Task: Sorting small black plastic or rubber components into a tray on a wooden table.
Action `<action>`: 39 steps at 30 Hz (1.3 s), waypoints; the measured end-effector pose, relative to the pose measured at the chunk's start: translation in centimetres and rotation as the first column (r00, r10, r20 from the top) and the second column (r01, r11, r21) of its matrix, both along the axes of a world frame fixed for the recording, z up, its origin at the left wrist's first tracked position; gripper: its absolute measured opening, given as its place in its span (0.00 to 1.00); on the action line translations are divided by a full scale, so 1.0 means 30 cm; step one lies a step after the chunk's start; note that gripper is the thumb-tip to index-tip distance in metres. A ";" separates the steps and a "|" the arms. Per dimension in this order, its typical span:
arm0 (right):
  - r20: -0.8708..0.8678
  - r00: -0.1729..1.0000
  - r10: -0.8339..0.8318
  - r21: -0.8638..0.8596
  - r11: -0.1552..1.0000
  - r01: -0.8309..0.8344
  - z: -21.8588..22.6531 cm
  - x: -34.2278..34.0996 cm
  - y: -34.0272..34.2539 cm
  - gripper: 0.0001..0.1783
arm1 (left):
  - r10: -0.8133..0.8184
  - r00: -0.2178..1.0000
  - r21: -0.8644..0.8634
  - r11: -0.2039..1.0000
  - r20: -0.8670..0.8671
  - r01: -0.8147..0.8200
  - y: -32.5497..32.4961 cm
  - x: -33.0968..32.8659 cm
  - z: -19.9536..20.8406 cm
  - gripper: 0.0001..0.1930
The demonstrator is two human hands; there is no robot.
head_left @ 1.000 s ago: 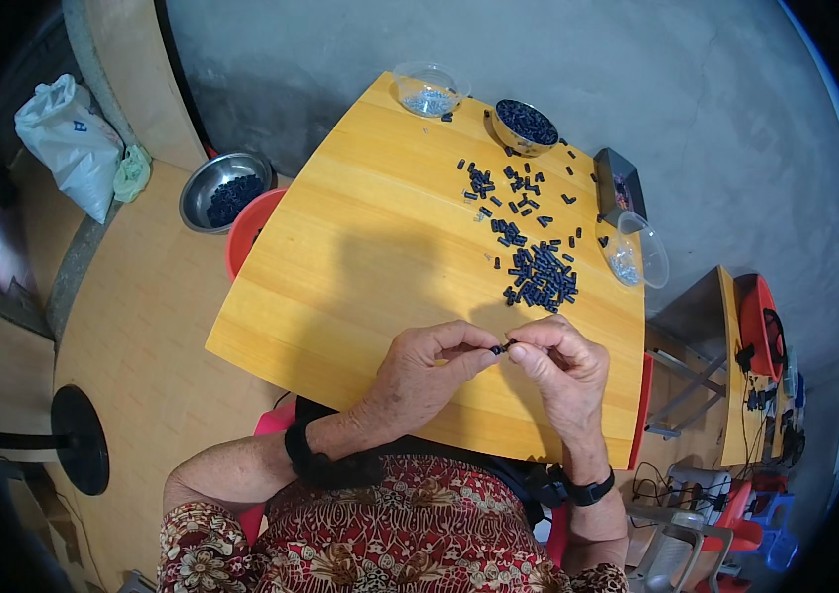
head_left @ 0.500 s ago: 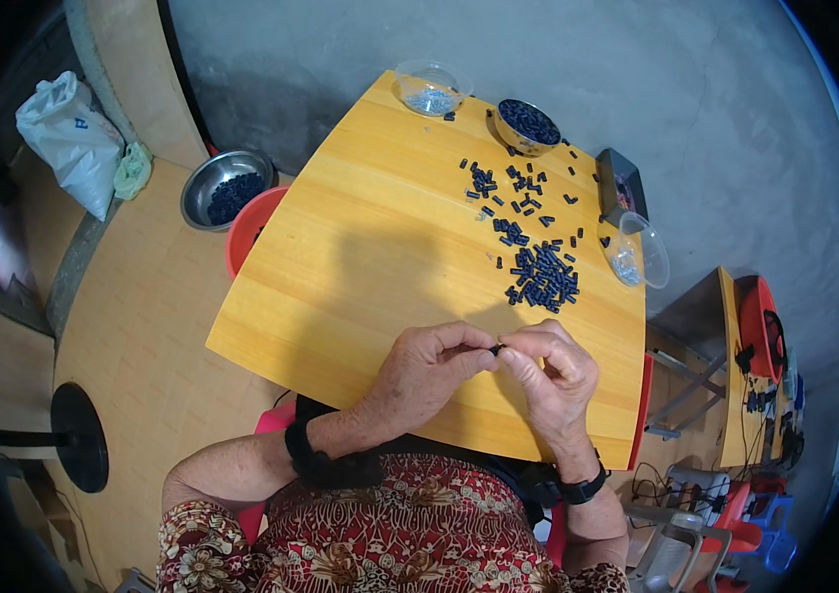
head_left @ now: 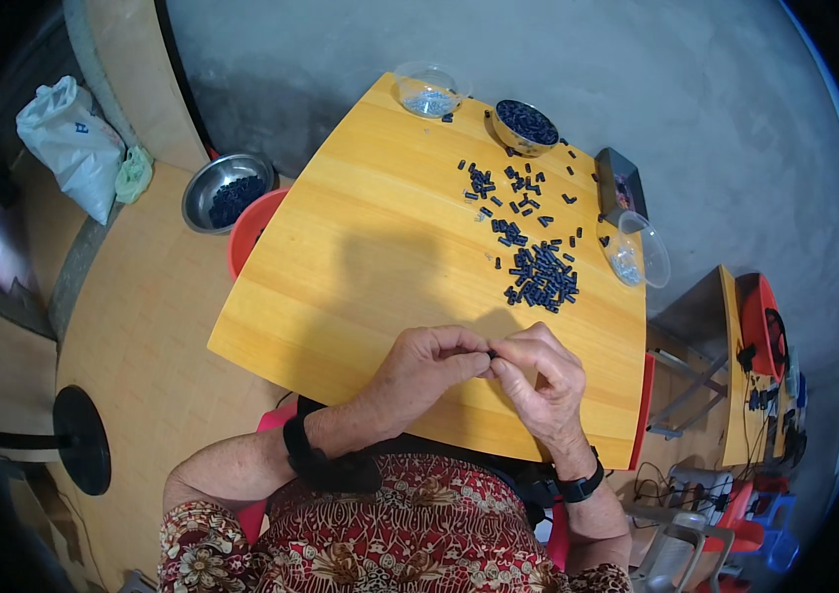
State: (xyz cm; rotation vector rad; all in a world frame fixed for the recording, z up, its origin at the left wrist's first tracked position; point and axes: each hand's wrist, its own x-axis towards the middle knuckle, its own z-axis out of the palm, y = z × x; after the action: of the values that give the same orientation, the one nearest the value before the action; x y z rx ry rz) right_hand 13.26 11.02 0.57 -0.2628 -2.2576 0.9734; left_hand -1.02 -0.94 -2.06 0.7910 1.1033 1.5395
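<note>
Over the near part of the yellow wooden table (head_left: 291, 296), my left hand (head_left: 429, 364) and my right hand (head_left: 541, 376) meet fingertip to fingertip. Between them is a small black cylindrical piece (head_left: 493, 354), pinched by both hands and mostly hidden by the fingers. Just beyond my right hand lies a dense pile of small black cylindrical pieces (head_left: 545, 277). More of these are scattered farther back on the tabletop, some in a loose cluster (head_left: 480, 182).
Along the far edge stand a clear bowl of small pale parts (head_left: 429, 99) and a bowl full of black pieces (head_left: 526, 127). A dark tray (head_left: 622, 186) and a tipped clear cup (head_left: 649, 247) sit at the right. Left of the table are a metal bowl (head_left: 207, 178) and a red basin (head_left: 250, 227).
My right hand has shifted slightly left and its fingers have closed further over the small black piece. My left hand stays nearly in place. The pile looks the same.
</note>
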 end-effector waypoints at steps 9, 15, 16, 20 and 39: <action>0.018 0.999 -0.046 0.201 0.979 0.041 0.008 -0.021 0.000 0.21 | 0.016 0.987 -0.010 1.000 0.160 -0.015 0.014 -0.001 0.006 0.10; 0.002 0.997 -0.078 0.237 0.969 0.076 0.002 -0.021 0.001 0.20 | 0.007 0.982 -0.048 0.999 0.187 0.002 0.014 -0.010 0.014 0.11; 0.000 0.997 -0.081 0.243 0.967 0.079 0.002 -0.021 0.001 0.19 | 0.000 0.986 -0.051 0.999 0.169 0.009 0.013 -0.010 0.015 0.12; 0.017 0.997 -0.073 0.297 0.953 0.065 0.009 -0.019 -0.003 0.19 | -0.033 0.989 -0.034 0.999 0.141 0.038 0.013 -0.014 -0.008 0.11; 0.119 0.989 -0.093 -0.084 0.991 0.103 0.026 -0.007 -0.007 0.05 | 0.045 0.991 -0.061 0.997 -0.124 -0.053 0.009 0.005 0.014 0.10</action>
State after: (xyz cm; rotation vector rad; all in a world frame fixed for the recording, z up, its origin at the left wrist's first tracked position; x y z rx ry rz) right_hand 13.05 10.81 1.36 -0.4763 -2.2834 1.0323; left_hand -0.85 -0.66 -1.63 0.8283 1.2644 1.5049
